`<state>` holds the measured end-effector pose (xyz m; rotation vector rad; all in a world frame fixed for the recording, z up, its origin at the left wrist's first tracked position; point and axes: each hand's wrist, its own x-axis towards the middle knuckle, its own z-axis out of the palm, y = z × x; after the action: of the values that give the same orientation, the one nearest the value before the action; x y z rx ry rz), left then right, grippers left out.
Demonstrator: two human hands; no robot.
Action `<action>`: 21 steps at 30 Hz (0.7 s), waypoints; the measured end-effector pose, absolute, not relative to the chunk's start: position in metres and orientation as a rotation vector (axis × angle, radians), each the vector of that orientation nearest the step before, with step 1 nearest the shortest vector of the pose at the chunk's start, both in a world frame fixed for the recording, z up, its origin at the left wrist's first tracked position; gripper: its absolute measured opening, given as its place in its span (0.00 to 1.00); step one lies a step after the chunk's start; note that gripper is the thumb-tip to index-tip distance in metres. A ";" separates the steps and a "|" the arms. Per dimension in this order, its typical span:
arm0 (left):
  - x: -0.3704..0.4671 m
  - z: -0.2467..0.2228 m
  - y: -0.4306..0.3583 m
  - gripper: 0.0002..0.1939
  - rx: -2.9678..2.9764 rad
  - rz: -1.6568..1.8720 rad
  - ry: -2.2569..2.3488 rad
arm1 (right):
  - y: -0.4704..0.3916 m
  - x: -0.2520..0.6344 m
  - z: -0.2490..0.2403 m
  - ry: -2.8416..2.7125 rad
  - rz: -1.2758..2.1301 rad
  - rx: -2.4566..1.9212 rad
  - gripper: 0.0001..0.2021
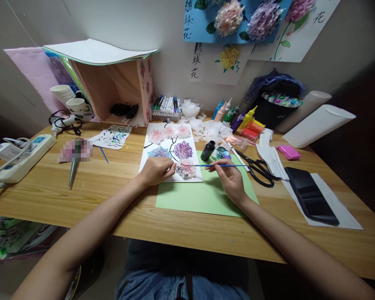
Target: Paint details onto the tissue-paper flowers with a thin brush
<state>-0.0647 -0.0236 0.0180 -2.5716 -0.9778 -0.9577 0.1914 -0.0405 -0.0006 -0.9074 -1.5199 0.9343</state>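
Observation:
White paper (145, 160) carries several fluffy flowers in pink, blue and purple, joined by dark painted branches. On its lower edge rests my left hand (158, 170), fingers curled in, beside the lowest pink flower (186, 168); whether it holds anything is hidden. My right hand (229, 179) pinches a thin blue paintbrush (233, 165), whose tip reaches left onto that same flower, where black marks show. Under the paper and my right hand lies a green sheet (200, 198). A dark open bottle (208, 151) and a paint-stained palette (221, 153) stand just beyond the right hand.
Black scissors (261, 171), a phone (312, 196) and a pink packet (288, 152) lie to the right. White tissue scraps (211, 130), paint bottles (228, 116) and a marker box (165, 109) line the back. A power strip (28, 160) sits left.

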 end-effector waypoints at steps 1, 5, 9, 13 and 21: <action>-0.065 0.018 -0.024 0.16 -2.572 -0.954 -0.979 | -0.040 0.192 -0.001 -1.516 0.930 -0.900 0.05; -0.065 0.017 -0.023 0.16 -2.570 -0.947 -0.979 | -0.042 0.191 -0.004 -1.597 0.918 -0.925 0.06; -0.067 0.016 -0.022 0.16 -2.586 -0.944 -0.990 | -0.036 0.195 0.006 -1.528 0.765 -0.936 0.07; -0.068 0.016 -0.021 0.16 -2.603 -0.925 -0.999 | -0.009 0.209 0.044 -1.381 0.451 -0.892 0.10; -0.071 0.019 -0.019 0.16 -2.584 -0.916 -1.014 | 0.022 0.217 0.092 -1.678 0.145 -0.973 0.13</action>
<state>-0.0709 -0.0188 0.0189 -2.5845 -1.0135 -0.9156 0.2167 0.0223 0.0920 -0.9732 -1.6778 0.1446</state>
